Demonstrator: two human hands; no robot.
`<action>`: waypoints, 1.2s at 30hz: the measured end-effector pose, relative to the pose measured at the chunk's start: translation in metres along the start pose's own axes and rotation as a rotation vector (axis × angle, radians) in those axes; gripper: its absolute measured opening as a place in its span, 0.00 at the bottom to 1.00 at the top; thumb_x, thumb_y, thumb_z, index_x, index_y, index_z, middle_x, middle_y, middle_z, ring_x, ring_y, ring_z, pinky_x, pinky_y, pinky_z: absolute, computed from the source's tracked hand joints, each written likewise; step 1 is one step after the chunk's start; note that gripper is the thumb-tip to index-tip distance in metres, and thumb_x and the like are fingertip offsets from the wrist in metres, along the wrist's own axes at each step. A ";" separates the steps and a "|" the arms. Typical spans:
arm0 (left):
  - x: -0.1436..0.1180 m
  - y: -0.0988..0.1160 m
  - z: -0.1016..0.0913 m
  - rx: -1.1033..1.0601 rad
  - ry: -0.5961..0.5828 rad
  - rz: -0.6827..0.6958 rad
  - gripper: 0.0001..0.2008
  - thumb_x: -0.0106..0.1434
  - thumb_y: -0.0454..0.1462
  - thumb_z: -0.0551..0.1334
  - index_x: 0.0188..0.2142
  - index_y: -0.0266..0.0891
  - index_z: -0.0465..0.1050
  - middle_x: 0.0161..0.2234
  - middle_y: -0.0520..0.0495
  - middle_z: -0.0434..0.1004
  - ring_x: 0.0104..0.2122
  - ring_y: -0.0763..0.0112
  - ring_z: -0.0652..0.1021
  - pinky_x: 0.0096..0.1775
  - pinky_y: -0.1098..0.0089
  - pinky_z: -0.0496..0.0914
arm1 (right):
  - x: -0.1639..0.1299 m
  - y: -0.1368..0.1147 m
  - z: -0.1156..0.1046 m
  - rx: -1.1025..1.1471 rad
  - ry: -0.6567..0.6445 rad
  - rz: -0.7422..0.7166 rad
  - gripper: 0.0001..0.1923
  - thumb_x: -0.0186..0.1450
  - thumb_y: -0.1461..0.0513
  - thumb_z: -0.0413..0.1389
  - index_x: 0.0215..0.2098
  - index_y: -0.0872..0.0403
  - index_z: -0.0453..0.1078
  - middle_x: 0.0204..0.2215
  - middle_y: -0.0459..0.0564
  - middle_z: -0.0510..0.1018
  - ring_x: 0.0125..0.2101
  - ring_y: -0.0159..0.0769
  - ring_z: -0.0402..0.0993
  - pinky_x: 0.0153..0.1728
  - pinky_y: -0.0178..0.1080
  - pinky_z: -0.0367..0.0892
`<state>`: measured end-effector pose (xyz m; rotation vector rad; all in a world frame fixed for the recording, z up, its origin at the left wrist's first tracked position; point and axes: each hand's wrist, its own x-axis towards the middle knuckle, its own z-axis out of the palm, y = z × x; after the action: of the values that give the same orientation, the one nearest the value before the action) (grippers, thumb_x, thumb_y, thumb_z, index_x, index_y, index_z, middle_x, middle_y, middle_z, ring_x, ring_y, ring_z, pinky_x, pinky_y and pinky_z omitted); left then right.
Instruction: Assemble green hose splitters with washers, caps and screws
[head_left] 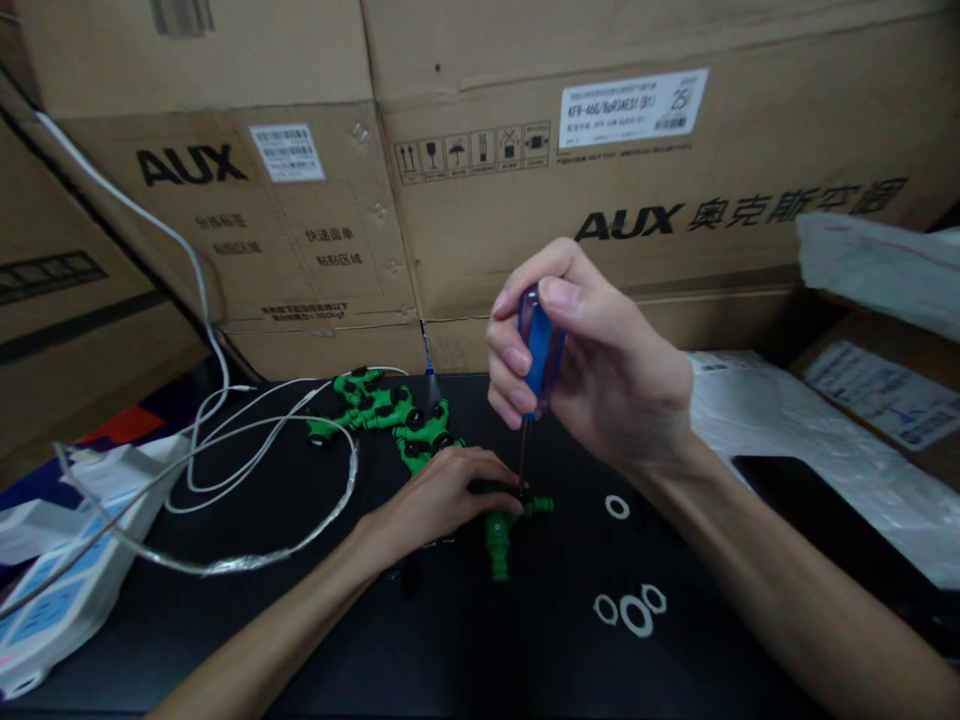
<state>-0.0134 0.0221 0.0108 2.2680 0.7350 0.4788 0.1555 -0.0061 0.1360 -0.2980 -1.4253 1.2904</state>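
Observation:
My right hand (592, 350) is wrapped round the blue handle of a screwdriver (541, 350), its thumb near the top end. The shaft points down, and its tip meets the top of a green plastic hose splitter (498, 540) on the black table. My left hand (457, 490) grips that splitter from the left, with fingers and thumb hiding part of it. Behind the left hand lie several similar green splitters (420, 435) with black parts. White ring washers (636, 615) lie on the table to the right of the held splitter.
Large cardboard boxes (480, 230) stand along the back. At left are a white power strip (67, 590) and looped white cables (300, 552). A black phone-like slab (832, 530) rests at right by white bubble wrap (750, 410).

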 end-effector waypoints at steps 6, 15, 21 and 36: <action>-0.004 0.001 0.004 -0.006 0.013 -0.018 0.11 0.67 0.43 0.66 0.46 0.43 0.82 0.45 0.50 0.82 0.44 0.68 0.81 0.47 0.72 0.71 | -0.002 0.004 0.004 -0.042 0.077 -0.072 0.08 0.70 0.61 0.53 0.35 0.48 0.57 0.19 0.36 0.61 0.14 0.26 0.51 0.15 0.31 0.50; -0.009 0.001 0.006 0.031 0.039 -0.032 0.13 0.68 0.45 0.65 0.49 0.45 0.80 0.48 0.52 0.81 0.47 0.68 0.81 0.50 0.70 0.71 | 0.000 0.003 0.012 -0.133 0.090 -0.072 0.11 0.70 0.70 0.47 0.33 0.48 0.54 0.24 0.38 0.69 0.17 0.30 0.66 0.20 0.36 0.65; -0.009 -0.001 0.009 -0.074 0.051 -0.040 0.12 0.68 0.43 0.66 0.49 0.43 0.81 0.46 0.50 0.81 0.45 0.70 0.81 0.49 0.71 0.72 | 0.005 -0.001 0.012 -0.196 0.133 0.011 0.07 0.71 0.62 0.49 0.34 0.47 0.57 0.16 0.36 0.59 0.13 0.28 0.50 0.13 0.34 0.49; -0.009 -0.005 0.011 -0.149 0.049 -0.054 0.14 0.67 0.43 0.66 0.50 0.44 0.81 0.46 0.49 0.80 0.42 0.70 0.80 0.46 0.71 0.71 | 0.002 -0.005 0.016 -0.272 0.144 0.020 0.17 0.70 0.46 0.52 0.33 0.49 0.62 0.15 0.36 0.60 0.13 0.28 0.51 0.14 0.35 0.52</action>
<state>-0.0162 0.0143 -0.0012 2.0997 0.7571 0.5466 0.1445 -0.0146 0.1453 -0.5773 -1.4769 1.0677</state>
